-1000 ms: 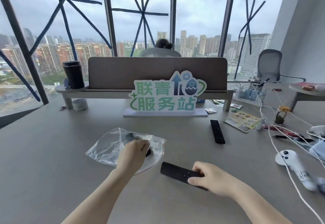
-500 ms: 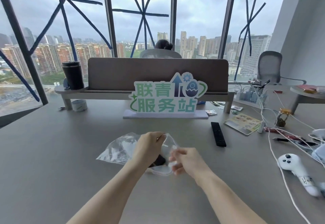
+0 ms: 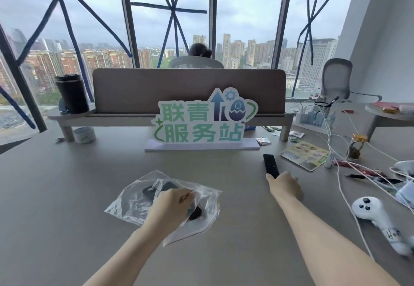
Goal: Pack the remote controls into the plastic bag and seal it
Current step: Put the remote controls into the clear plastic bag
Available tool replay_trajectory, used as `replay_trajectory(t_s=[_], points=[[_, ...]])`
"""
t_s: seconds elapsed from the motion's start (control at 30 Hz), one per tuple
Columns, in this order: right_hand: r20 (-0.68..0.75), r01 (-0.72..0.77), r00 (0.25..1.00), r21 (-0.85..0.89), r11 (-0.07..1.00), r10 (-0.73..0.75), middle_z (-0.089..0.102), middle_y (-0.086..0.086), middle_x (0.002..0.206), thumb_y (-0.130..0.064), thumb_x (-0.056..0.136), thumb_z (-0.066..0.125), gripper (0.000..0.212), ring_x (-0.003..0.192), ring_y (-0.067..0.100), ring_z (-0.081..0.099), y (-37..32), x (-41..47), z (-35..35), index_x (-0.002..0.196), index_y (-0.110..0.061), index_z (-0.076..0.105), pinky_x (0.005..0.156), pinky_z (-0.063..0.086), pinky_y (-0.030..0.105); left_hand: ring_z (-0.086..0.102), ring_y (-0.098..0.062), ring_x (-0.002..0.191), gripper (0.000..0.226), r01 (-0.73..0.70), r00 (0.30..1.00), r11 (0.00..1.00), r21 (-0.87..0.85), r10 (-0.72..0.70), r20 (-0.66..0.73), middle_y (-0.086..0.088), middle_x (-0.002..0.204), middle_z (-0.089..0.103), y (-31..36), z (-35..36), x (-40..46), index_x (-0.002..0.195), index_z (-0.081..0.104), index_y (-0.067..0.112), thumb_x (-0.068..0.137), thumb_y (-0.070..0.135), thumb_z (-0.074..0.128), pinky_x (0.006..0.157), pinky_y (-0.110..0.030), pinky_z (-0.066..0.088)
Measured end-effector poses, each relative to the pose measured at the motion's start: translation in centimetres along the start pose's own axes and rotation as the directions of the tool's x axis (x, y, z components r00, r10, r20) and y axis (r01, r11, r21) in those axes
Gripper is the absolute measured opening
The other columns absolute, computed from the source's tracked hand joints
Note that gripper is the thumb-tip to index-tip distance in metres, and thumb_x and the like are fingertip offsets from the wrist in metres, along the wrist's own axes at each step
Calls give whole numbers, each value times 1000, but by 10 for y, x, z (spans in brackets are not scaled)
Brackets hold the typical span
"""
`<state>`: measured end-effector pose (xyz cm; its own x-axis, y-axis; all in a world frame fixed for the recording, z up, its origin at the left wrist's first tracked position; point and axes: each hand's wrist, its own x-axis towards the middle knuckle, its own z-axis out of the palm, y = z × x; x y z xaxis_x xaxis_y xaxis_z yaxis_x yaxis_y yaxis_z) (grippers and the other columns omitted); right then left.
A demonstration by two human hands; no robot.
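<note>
A clear plastic bag [image 3: 134,202] lies on the grey table [image 3: 67,196] in front of me, with dark remote controls [image 3: 194,212] showing through it. My left hand [image 3: 172,205] pinches the bag's open edge near its middle. A slim black remote control [image 3: 270,164] lies further right, pointing away from me. My right hand [image 3: 284,186] rests over its near end, fingers touching it; a firm grip is not visible.
A green and white sign [image 3: 201,122] stands behind the bag on a white base. To the right lie a white game controller [image 3: 371,214], tangled white cables [image 3: 336,169], a sticker sheet [image 3: 305,154] and a pen [image 3: 356,176]. A tape roll [image 3: 84,135] sits at back left.
My right hand pushed a remote into the bag, then left the bag and reached right to the second remote. My left hand has kept hold of the bag.
</note>
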<state>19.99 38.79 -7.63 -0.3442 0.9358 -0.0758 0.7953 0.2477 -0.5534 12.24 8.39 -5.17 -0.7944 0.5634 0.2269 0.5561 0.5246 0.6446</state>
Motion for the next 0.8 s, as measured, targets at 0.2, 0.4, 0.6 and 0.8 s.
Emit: replay_trajectory(t_s=[0.2,0.4,0.6,0.8], points=[[182,90,978,72,993,-102,71,14,91,-33,88,56,30,79,31,66,0,4,0,99,-7,66,74,52,35,52,-14,54,31,-1,1000,1000,23,2,-6,-7,60,66,-2,-3,1,65,62,7,91,21,52,60,-26,42],[540,-191,753,726,661,-376,33,0,43,-27,96,49,31,27,8,17,21,-56,-62,72,-8,54,32,15,15,38,-21,51,39,44,992,999,-16,-45,-118,-7,47,46,12,-3,14,60,46,1,89,26,50,52,-33,31],[767,-65,498,498,865,-404,24,-5,42,-29,95,50,33,33,8,15,22,-127,-101,70,-9,60,33,12,18,32,-16,50,45,-3,984,998,-61,-8,-180,-1,47,38,33,-14,9,56,41,3,89,30,55,51,-32,27],[675,-40,545,613,789,-497,60,2,57,-33,97,59,25,35,10,24,-21,-185,-16,82,-14,65,33,18,17,40,-22,52,39,-5,985,1000,-27,0,-172,-1,46,43,31,-16,-11,54,44,11,89,28,52,52,-33,30]])
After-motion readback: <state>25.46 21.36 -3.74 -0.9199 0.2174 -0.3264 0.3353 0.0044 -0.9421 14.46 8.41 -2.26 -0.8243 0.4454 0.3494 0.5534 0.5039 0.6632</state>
